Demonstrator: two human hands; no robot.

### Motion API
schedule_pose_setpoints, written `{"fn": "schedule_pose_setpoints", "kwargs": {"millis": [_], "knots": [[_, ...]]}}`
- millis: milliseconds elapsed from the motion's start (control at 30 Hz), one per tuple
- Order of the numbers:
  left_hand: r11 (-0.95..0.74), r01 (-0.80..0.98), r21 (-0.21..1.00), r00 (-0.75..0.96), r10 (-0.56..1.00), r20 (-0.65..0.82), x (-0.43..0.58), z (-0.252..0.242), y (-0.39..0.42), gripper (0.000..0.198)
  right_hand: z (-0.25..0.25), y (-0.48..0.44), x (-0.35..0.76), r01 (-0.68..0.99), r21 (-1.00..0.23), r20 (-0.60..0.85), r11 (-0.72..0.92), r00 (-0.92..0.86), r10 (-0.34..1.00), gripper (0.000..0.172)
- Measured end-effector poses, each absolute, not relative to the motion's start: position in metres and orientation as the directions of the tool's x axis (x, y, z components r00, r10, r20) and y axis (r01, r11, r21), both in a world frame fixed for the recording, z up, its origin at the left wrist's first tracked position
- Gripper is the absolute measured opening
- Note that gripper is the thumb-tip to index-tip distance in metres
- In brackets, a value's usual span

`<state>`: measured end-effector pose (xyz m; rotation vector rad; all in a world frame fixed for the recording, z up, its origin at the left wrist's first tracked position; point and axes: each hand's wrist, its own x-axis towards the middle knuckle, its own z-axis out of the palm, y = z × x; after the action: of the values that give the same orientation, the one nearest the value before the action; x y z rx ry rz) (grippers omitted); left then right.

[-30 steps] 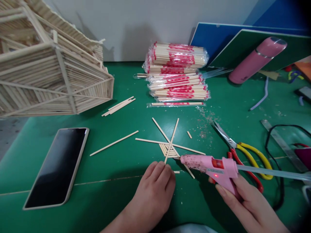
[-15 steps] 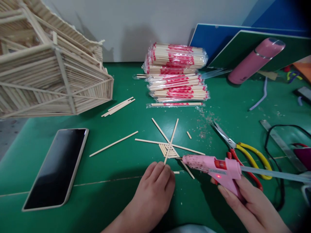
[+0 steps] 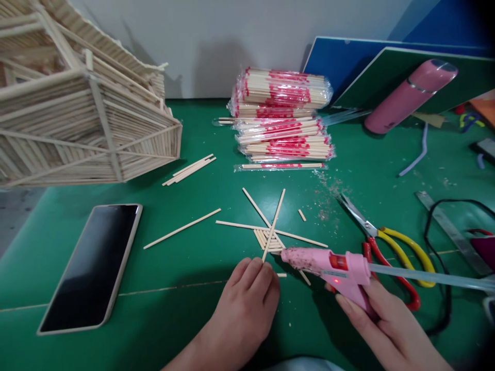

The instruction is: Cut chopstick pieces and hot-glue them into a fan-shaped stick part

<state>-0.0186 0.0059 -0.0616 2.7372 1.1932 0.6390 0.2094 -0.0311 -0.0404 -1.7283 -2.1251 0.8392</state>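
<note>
My left hand (image 3: 249, 304) is closed on the lower end of a slanted wooden stick (image 3: 276, 216). That stick crosses two others, and short pieces fill part of the star-like frame (image 3: 273, 241) where they meet. In my right hand (image 3: 386, 319) is a pink glue gun (image 3: 332, 265) with a small red light lit and a clear glue stick (image 3: 425, 276) in its back. Its nozzle points left and reaches the lower edge of the filled part. A short stick end (image 3: 282, 275) shows beside my left fingers.
Scissors (image 3: 371, 232) lie right of the frame, near a metal ruler (image 3: 450, 232) and black cable. A phone (image 3: 91, 268) and loose sticks (image 3: 189, 171) are on the left. Behind stand a large stick-built model (image 3: 93, 123), wrapped chopsticks (image 3: 284, 139) and a pink bottle (image 3: 412, 98).
My right hand has moved the glue gun left, bringing its nozzle farther along the short pieces at the lower edge. My left hand keeps its hold on the stick.
</note>
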Motion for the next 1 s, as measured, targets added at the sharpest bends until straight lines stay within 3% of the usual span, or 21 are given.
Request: {"fn": "schedule_pose_setpoints", "kwargs": {"millis": [400, 733, 1000], "knots": [[-0.687, 0.686, 0.239, 0.604, 0.721, 0.339, -0.019, -0.060, 0.005, 0.030, -0.043, -0.039, 0.221, 0.819, -0.567, -0.196, 0.088, -0.238, 0.951, 0.023], [-0.690, 0.684, 0.234, 0.617, 0.720, 0.319, -0.019, -0.060, 0.005, 0.028, -0.040, -0.032, 0.213, 0.815, -0.564, -0.150, 0.134, -0.261, 0.954, 0.030], [-0.694, 0.679, 0.241, 0.616, 0.717, 0.326, -0.019, -0.060, 0.005, 0.028, -0.043, -0.038, 0.227, 0.821, -0.565, -0.217, 0.078, -0.239, 0.946, 0.028]]}}
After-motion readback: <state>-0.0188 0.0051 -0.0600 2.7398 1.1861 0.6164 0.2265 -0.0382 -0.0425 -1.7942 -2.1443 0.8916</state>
